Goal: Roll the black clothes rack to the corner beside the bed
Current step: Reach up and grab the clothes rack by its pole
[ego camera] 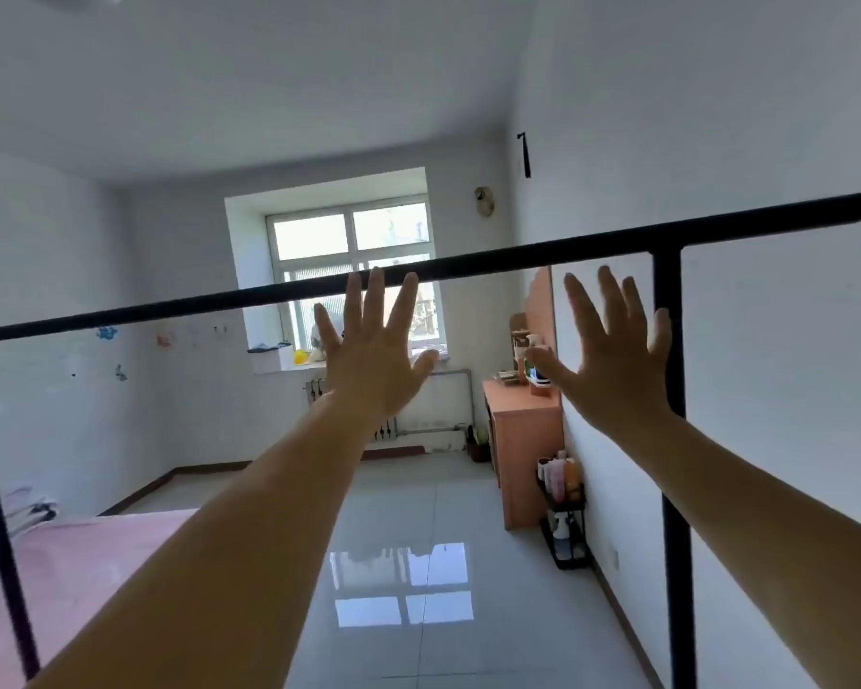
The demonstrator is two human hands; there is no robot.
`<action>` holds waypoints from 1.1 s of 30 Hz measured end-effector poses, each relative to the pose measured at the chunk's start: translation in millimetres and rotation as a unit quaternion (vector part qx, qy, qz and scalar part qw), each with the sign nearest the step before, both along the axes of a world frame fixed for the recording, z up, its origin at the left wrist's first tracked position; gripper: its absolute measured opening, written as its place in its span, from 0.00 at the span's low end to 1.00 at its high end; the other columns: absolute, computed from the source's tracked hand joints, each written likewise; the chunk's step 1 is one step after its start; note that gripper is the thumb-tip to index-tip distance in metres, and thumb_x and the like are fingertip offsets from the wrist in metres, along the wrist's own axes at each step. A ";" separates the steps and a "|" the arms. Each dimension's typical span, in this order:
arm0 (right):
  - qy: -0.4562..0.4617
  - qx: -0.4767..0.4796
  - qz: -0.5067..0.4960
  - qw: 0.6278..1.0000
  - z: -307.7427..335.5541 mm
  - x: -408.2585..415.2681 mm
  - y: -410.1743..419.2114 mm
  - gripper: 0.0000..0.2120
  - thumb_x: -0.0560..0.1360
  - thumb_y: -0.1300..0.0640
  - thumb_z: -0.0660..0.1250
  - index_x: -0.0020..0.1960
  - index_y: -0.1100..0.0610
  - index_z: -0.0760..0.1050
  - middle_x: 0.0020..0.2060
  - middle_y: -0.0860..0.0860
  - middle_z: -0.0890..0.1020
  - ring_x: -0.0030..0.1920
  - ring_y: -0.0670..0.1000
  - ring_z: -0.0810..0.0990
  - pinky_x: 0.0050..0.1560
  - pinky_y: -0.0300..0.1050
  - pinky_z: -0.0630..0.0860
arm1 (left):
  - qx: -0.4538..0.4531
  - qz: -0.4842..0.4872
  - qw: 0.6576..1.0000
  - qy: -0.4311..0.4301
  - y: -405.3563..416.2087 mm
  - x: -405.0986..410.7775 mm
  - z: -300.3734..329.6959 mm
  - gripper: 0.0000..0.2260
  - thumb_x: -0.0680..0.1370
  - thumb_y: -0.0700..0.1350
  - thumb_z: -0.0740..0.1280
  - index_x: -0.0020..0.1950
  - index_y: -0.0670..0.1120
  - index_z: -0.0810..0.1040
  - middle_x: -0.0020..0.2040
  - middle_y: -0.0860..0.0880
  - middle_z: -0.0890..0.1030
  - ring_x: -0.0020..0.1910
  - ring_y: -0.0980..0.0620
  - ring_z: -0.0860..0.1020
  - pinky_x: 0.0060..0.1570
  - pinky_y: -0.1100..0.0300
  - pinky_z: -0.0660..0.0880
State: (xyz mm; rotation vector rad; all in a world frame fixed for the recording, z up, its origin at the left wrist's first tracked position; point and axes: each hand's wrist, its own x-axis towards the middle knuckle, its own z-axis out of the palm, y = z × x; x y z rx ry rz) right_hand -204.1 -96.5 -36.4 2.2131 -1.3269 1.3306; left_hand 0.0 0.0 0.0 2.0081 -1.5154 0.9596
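The black clothes rack's top bar (518,256) runs across the view at head height, rising to the right. Its right upright (669,390) drops to the floor near the right wall, and its left upright (1,539) stands at the left edge. No clothes hang on the bar. My left hand (369,355) is raised with fingers spread, fingertips just at the bar's underside. My right hand (612,355) is also spread open, below the bar and just left of the right upright. Neither hand grips anything. The pink bed (70,579) lies at the lower left.
A shiny tiled floor (443,514) stretches ahead to a window (354,271) on the far wall. An orange cabinet (523,440) and a small black shelf with bottles (565,514) stand along the right wall. Folded bedding (21,509) lies on the bed's far end.
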 end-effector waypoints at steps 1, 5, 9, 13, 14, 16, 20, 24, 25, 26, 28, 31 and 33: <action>0.000 0.002 -0.008 1.000 -2.5 -1.6 1.3 0.48 0.61 0.23 0.32 0.76 0.45 0.41 0.77 0.52 0.43 0.77 0.55 0.42 0.73 0.63 0.42 | 0.007 0.010 1.000 -0.007 -1.2 -2.1 -0.5 0.36 0.77 0.62 0.55 0.73 0.55 0.33 0.77 0.47 0.34 0.75 0.45 0.33 0.70 0.39 0.35; -0.005 -0.017 -0.032 0.999 -20.7 -18.9 -8.3 0.43 0.69 0.28 0.52 0.76 0.46 0.42 0.77 0.53 0.43 0.77 0.55 0.41 0.73 0.63 0.41 | 0.018 -0.013 1.000 0.004 -17.7 -20.5 3.6 0.39 0.76 0.60 0.59 0.73 0.56 0.31 0.77 0.47 0.34 0.75 0.44 0.33 0.70 0.39 0.36; -0.027 -0.037 -0.009 0.999 -30.0 -26.6 -11.4 0.40 0.73 0.42 0.65 0.76 0.48 0.45 0.77 0.55 0.46 0.77 0.56 0.43 0.74 0.63 0.46 | 0.022 -0.028 0.999 0.023 -34.9 -38.6 11.1 0.40 0.76 0.59 0.61 0.73 0.57 0.31 0.77 0.47 0.34 0.75 0.43 0.34 0.70 0.38 0.37; -0.164 -0.074 0.075 0.981 -29.6 -27.1 -13.9 0.36 0.73 0.58 0.68 0.76 0.55 0.53 0.76 0.58 0.53 0.76 0.58 0.54 0.71 0.60 0.63 | 0.026 -0.035 0.998 0.040 -49.7 -54.3 20.9 0.40 0.76 0.57 0.62 0.73 0.58 0.32 0.77 0.47 0.36 0.76 0.43 0.37 0.70 0.38 0.37; -0.200 -0.070 0.084 0.974 -29.5 -26.3 -14.7 0.36 0.73 0.60 0.68 0.76 0.56 0.53 0.76 0.58 0.54 0.75 0.58 0.55 0.71 0.57 0.65 | 0.029 -0.035 0.998 0.048 -51.7 -56.2 22.7 0.40 0.75 0.57 0.62 0.73 0.58 0.33 0.77 0.47 0.36 0.76 0.43 0.37 0.70 0.38 0.38; -0.257 -0.037 0.089 0.962 -31.4 -26.6 -19.4 0.37 0.74 0.61 0.67 0.76 0.57 0.51 0.76 0.57 0.53 0.75 0.57 0.54 0.70 0.50 0.63 | 0.036 -0.040 0.997 0.056 -56.9 -60.5 26.2 0.40 0.76 0.56 0.62 0.73 0.58 0.33 0.77 0.46 0.36 0.76 0.43 0.37 0.70 0.37 0.38; -0.296 0.040 0.111 0.948 -43.6 -31.0 -30.2 0.37 0.75 0.59 0.66 0.76 0.58 0.48 0.74 0.57 0.59 0.73 0.56 0.62 0.65 0.41 0.61 | 0.047 -0.036 0.996 0.069 -64.5 -69.0 29.3 0.40 0.76 0.55 0.63 0.73 0.59 0.34 0.77 0.46 0.36 0.76 0.43 0.37 0.70 0.37 0.39; -0.347 0.131 0.149 0.917 -55.5 -38.3 -42.9 0.22 0.77 0.54 0.64 0.68 0.55 0.63 0.59 0.57 0.79 0.54 0.56 0.81 0.53 0.47 0.76 | 0.032 -0.019 0.996 0.080 -70.8 -73.5 26.5 0.39 0.76 0.54 0.62 0.73 0.59 0.35 0.77 0.46 0.35 0.76 0.43 0.37 0.70 0.37 0.39; -0.362 0.147 0.158 0.907 -58.1 -40.0 -46.4 0.15 0.77 0.52 0.63 0.60 0.56 0.69 0.49 0.57 0.82 0.44 0.56 0.82 0.47 0.48 0.78 | 0.028 -0.018 0.996 0.082 -72.5 -74.5 25.0 0.39 0.76 0.54 0.63 0.73 0.60 0.35 0.77 0.46 0.35 0.76 0.43 0.36 0.70 0.37 0.39; -0.376 0.158 0.166 0.898 -60.6 -42.1 -48.9 0.10 0.76 0.51 0.63 0.52 0.56 0.72 0.40 0.56 0.82 0.37 0.55 0.81 0.41 0.49 0.79 | 0.026 -0.021 0.996 0.085 -74.4 -75.6 23.4 0.39 0.76 0.54 0.63 0.73 0.60 0.34 0.77 0.46 0.34 0.76 0.43 0.36 0.70 0.37 0.38; -0.390 0.161 0.173 0.890 -64.6 -44.5 -55.3 0.10 0.76 0.49 0.64 0.42 0.55 0.70 0.32 0.55 0.78 0.30 0.54 0.77 0.34 0.47 0.76 | 0.024 -0.032 0.995 0.090 -78.5 -76.7 20.9 0.40 0.75 0.55 0.63 0.73 0.59 0.34 0.76 0.46 0.33 0.75 0.43 0.35 0.70 0.39 0.37; -0.397 0.155 0.163 0.890 -68.8 -39.3 -63.0 0.12 0.76 0.50 0.65 0.38 0.54 0.68 0.28 0.51 0.74 0.28 0.51 0.74 0.30 0.43 0.72 | 0.031 -0.051 0.993 0.101 -82.3 -71.9 19.2 0.42 0.75 0.57 0.63 0.72 0.58 0.32 0.75 0.46 0.30 0.74 0.43 0.32 0.70 0.41 0.35; -0.400 0.145 0.151 0.892 -68.5 -35.7 -67.7 0.11 0.76 0.51 0.65 0.39 0.56 0.69 0.27 0.48 0.72 0.27 0.48 0.72 0.28 0.39 0.67 | 0.028 -0.057 0.993 0.099 -85.6 -68.6 20.1 0.42 0.75 0.57 0.63 0.72 0.58 0.31 0.75 0.45 0.29 0.74 0.43 0.32 0.70 0.41 0.35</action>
